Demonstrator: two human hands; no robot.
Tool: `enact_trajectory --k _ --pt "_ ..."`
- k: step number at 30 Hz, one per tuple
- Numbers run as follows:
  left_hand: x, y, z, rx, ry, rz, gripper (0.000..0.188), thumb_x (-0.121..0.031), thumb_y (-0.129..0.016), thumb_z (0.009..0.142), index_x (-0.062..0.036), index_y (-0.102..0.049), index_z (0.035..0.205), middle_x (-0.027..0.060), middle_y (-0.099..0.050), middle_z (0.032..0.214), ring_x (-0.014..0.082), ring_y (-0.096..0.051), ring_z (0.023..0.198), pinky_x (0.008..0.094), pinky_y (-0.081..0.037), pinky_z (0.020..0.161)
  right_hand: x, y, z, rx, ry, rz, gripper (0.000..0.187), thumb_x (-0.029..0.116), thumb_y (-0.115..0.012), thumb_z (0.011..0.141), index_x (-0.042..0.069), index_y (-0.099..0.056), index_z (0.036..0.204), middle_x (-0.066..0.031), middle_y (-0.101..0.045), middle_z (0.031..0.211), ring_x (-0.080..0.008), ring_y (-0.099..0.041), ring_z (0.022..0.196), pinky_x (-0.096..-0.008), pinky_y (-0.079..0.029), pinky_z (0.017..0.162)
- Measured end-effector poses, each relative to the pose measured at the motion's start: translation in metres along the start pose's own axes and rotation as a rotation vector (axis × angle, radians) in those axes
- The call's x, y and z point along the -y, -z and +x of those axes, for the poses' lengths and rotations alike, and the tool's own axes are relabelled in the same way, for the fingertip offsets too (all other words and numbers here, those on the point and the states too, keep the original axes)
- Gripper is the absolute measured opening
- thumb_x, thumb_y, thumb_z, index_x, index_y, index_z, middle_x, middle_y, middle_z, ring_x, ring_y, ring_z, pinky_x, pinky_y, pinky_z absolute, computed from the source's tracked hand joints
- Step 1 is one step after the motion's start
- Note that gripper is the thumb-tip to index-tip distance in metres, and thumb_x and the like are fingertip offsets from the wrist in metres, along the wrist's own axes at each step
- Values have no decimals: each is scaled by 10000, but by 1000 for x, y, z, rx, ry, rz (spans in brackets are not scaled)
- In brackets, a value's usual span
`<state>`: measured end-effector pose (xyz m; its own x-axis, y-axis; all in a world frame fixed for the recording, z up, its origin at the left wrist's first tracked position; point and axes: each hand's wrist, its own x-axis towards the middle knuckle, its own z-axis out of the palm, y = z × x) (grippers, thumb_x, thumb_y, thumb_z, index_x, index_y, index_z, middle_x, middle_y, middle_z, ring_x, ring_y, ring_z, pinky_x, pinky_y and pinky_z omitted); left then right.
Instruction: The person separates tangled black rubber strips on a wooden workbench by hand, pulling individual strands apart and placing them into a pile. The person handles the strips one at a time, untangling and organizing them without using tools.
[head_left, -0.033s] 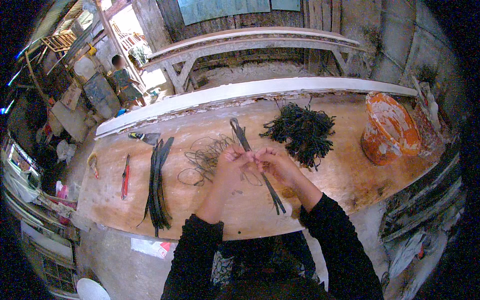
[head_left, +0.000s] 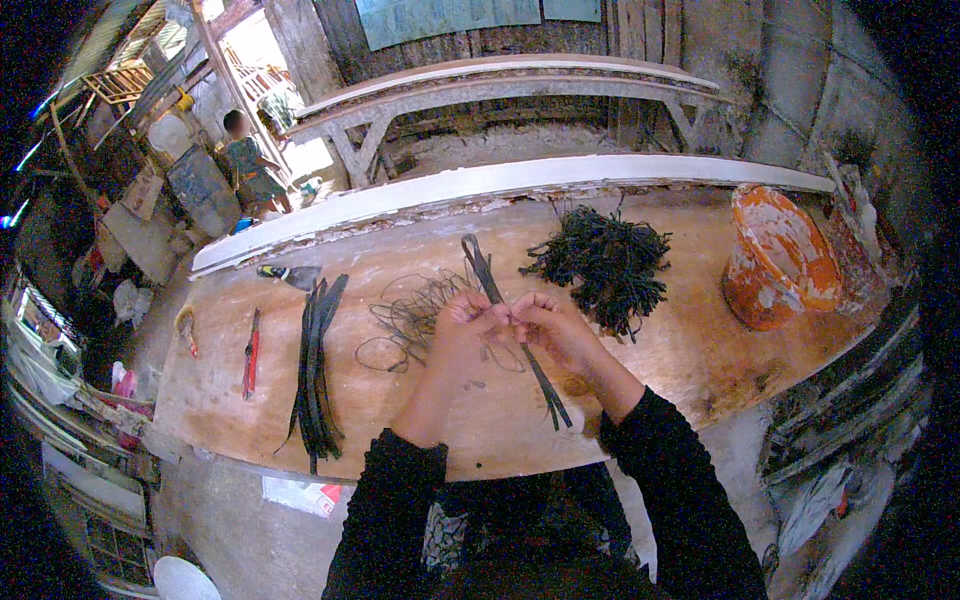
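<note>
A slim bundle of dark flat strips (head_left: 543, 385), looped at its far end, slants between my hands above the wooden tabletop (head_left: 420, 440). My left hand (head_left: 463, 320) and my right hand (head_left: 555, 328) meet at the middle of this bundle, fingertips pinched close together. Whatever thin thing the fingertips pinch there is too small to make out. Beside and partly behind my left hand lies a loose tangle of thin wire (head_left: 405, 315). Just beyond my right hand is a heap of short black knotted strips (head_left: 600, 255).
Long black strips (head_left: 318, 380) lie left of the wire, near a red-handled tool (head_left: 251, 360), a scraper (head_left: 290, 275) and a brush (head_left: 187, 330). An orange, paint-smeared bucket (head_left: 765, 275) stands at right. A white board (head_left: 500, 180) edges the far side. A person (head_left: 252, 165) stands far left.
</note>
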<state>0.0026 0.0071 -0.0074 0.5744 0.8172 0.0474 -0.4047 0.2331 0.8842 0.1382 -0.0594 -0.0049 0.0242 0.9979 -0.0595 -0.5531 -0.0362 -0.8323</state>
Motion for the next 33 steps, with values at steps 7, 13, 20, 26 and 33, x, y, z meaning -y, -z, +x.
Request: enact_trajectory --k 7,13,20,26,33 --pt "-4 -6 2 -61 61 -22 112 -50 -583 722 -61 -481 767 50 -559 731 110 -535 619 209 -453 534 4 -6 2 -133 248 -132 64 36 -582 722 28 -537 766 -24 -544 717 -101 -519 652 -220 -423 582" --pt "-7 -7 1 -110 99 -49 33 -61 -547 751 -45 -522 766 35 -559 706 106 -526 615 204 -448 556 2 -11 -2 -144 779 -845 90 19 -590 686 38 -570 772 -34 -560 738 -126 -524 642 -239 -422 577" --pt "-7 -6 0 -18 112 40 54 -63 -539 753 -31 -552 795 37 -571 744 98 -531 625 190 -444 545 2 -6 -9 -100 909 -1150 151 52 -555 644 47 -556 796 -76 -565 850 -207 -528 669 -259 -414 589" --pt "-15 10 4 153 193 74 171 -65 -562 733 5 -549 889 35 -578 798 88 -541 651 182 -462 559 11 -14 -14 145 647 -960 263 164 -485 765 19 -545 976 -64 -561 881 -149 -520 760 -245 -403 671" --pt "-20 -1 -1 188 57 107 219 -33 -587 704 11 -538 913 60 -577 839 123 -556 716 224 -476 638 12 -4 -4 41 887 -1072 139 31 -501 719 26 -543 851 -93 -544 942 -221 -528 833 -278 -420 710"
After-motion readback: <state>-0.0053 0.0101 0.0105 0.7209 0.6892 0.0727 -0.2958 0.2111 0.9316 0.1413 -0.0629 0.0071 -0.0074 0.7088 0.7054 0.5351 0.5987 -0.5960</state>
